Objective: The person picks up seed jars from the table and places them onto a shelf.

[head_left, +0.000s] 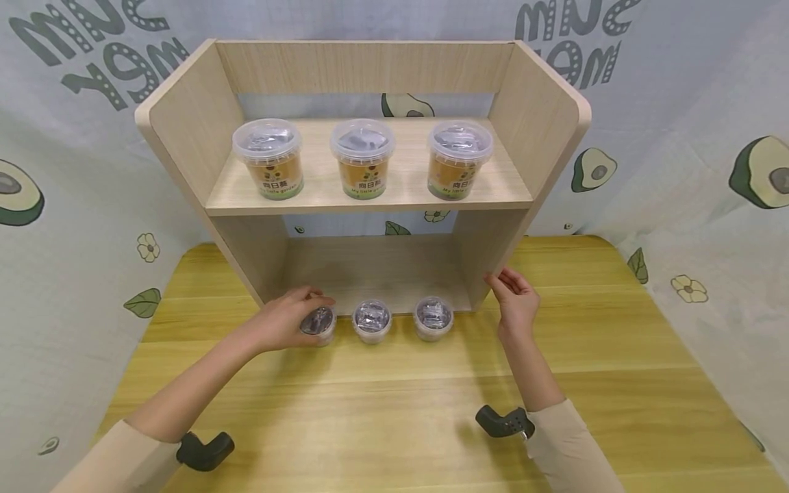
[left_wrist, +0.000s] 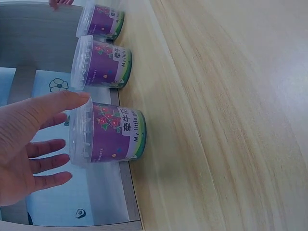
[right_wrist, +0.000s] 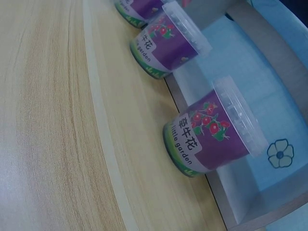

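Observation:
My left hand [head_left: 292,318] is at the leftmost of three small lidded cups, a purple-labelled cup [left_wrist: 118,132] with red flowers printed on it. The thumb [left_wrist: 72,100] meets the clear lid's rim, while the other fingers stretch out loosely beside the lid. Two matching cups, the middle cup [head_left: 372,322] and the right cup [right_wrist: 207,134], stand in line along the front edge of a light wooden shelf [head_left: 370,205]. My right hand [head_left: 516,301] holds the front edge of the shelf's right side panel [head_left: 487,267], thumb at the edge and fingers bent on the outer side.
On the upper shelf board stand three orange-labelled cups: a left cup [head_left: 271,161], a centre cup [head_left: 362,161] and a right one. The shelf stands on a wood-grain table [head_left: 382,411]. Behind hangs a pale curtain [head_left: 678,226] with avocado prints.

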{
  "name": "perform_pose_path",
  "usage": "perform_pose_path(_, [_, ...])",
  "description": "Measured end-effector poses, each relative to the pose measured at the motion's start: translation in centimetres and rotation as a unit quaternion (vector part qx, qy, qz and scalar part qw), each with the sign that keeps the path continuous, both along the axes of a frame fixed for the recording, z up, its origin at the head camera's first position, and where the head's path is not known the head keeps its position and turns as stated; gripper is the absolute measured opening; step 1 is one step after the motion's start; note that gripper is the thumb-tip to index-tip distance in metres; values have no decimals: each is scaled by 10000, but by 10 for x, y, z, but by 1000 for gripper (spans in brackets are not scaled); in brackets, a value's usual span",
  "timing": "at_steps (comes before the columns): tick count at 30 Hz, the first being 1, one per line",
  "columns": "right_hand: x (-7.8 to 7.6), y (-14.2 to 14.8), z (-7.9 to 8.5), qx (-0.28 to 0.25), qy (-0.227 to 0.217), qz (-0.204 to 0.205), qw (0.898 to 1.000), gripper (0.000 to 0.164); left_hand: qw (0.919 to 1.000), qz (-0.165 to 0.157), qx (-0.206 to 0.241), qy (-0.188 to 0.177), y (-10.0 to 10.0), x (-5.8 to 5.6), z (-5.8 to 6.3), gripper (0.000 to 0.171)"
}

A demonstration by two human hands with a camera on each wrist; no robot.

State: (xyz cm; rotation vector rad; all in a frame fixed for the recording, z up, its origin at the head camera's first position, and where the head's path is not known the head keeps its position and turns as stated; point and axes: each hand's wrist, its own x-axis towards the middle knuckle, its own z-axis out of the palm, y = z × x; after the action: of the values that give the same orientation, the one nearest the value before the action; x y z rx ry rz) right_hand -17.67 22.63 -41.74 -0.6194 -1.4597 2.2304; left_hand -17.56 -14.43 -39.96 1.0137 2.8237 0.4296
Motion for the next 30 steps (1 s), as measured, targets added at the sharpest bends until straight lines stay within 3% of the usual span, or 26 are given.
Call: perform_pose_path(30, [-1,2,-1,14,52,125,9999,25,9985,306,39,-452,11,-10,-5,60])
